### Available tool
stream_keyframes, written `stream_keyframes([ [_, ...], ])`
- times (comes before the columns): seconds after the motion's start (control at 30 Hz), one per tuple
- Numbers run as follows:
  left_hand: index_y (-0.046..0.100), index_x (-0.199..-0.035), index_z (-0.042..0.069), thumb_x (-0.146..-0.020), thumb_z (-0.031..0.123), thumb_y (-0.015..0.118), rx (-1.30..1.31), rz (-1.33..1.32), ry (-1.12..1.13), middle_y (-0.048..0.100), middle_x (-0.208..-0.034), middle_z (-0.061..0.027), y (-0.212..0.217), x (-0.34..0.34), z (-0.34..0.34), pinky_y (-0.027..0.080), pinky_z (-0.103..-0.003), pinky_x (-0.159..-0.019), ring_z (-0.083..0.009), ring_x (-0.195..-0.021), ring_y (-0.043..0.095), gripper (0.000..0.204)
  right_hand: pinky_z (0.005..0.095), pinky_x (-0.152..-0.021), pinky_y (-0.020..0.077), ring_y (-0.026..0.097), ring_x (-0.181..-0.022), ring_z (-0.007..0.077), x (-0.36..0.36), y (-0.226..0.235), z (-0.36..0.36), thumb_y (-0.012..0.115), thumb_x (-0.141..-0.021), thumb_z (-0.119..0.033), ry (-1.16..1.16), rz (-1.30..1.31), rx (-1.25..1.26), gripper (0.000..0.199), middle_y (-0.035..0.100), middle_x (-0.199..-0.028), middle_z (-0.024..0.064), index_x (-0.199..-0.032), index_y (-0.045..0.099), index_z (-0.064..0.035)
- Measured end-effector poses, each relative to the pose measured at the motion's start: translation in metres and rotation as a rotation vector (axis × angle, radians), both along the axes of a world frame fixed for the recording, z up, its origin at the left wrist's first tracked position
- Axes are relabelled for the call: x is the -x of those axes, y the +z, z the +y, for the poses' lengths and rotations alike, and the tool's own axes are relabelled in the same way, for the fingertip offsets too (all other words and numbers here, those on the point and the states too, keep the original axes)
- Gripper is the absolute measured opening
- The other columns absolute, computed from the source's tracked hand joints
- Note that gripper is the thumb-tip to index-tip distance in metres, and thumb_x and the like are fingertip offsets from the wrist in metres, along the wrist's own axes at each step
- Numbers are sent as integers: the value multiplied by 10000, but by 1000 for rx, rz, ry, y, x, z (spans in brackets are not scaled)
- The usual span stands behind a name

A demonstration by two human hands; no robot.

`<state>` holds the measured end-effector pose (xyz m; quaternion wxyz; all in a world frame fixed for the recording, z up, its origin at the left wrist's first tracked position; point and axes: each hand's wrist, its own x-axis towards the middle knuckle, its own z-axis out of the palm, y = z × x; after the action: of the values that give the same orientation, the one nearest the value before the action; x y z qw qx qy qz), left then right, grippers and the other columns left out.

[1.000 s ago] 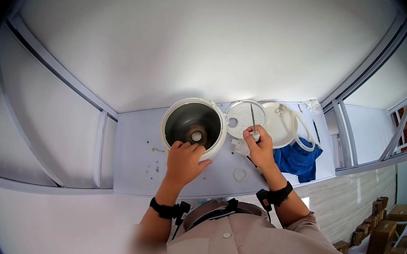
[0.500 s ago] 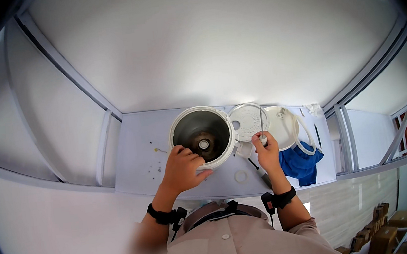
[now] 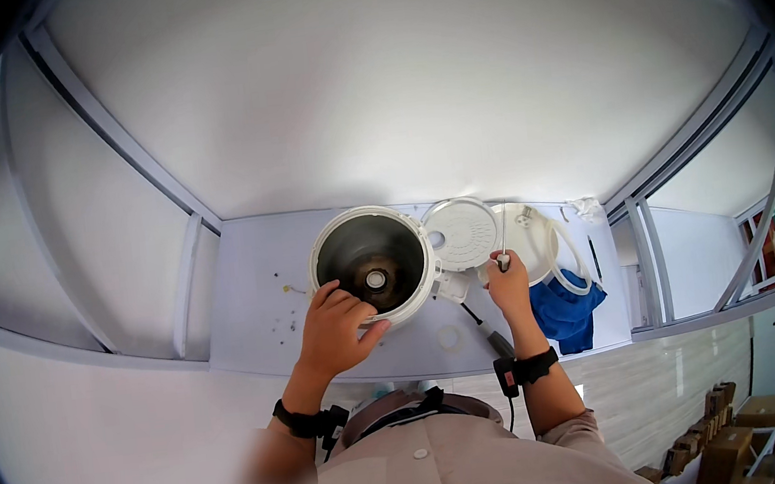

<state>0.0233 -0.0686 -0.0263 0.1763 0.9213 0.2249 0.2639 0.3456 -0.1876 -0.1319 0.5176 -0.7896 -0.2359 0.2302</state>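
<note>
A round white rice cooker body stands at the middle of the table, its top open and its dark inside showing a round centre piece. Over its near rim my left hand is hooked, fingers inside the rim and thumb outside. My right hand is closed around the pale handle of a screwdriver, whose thin shaft points up and away from me. Just behind that hand lies a round perforated white plate, beside the cooker's hinge side. Part of the screwdriver's handle is hidden by my fingers.
Right of the plate lie a round cream lid, a pale ring-shaped strip and a blue cloth. A grey-black pen-shaped tool and a translucent ring are near the front edge. Several small screws lie at left.
The whole view has shifted, so the cooker and table appear slightly further left. My right hand still holds the screwdriver, and my left hand stays on the rim.
</note>
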Motion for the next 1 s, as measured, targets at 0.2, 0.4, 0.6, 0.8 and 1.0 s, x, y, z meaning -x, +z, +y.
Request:
stream_keyframes([
  [0.2,731,-889,81,-825,197,839,-29,-113,36,726,-888,-86,-1,1,-4,490,-528,-1097,-303,-979,686,171,438,-692,566,732,-740,320,-33,-42,24,682,-936,-133,-30,-407,131,165,723,-863,191,-1034,669,0],
  [0.4,737,-969,78,-805,141,841,-50,-179,94,743,-945,-91,-6,13,-10,514,-544,-1081,-323,-1030,701,204,476,-808,568,722,-890,425,-43,-46,38,715,-867,-125,-6,-509,209,171,746,-939,234,-990,689,-8],
  [0.6,737,-996,74,-805,133,839,-28,-194,93,749,-975,-100,-3,17,-12,512,-540,-1084,-335,-1026,708,224,491,-827,566,721,-901,413,-42,-37,41,683,-846,-90,39,-340,166,176,741,-948,228,-1007,689,-19],
  [0.8,736,-981,67,-809,128,827,-16,-194,100,750,-969,-108,-3,18,-9,525,-519,-1051,-342,-1023,706,203,446,-772,553,709,-821,381,-28,3,23,661,-861,-73,32,-310,93,112,724,-893,206,-957,660,-16],
  [1.0,734,-986,48,-817,110,813,0,-287,154,743,-968,-131,-2,13,-5,549,-477,-949,-354,-1017,692,197,383,-716,546,660,-741,235,-20,63,-15,640,-915,11,21,-299,-169,57,671,-845,134,-963,612,-5],
])
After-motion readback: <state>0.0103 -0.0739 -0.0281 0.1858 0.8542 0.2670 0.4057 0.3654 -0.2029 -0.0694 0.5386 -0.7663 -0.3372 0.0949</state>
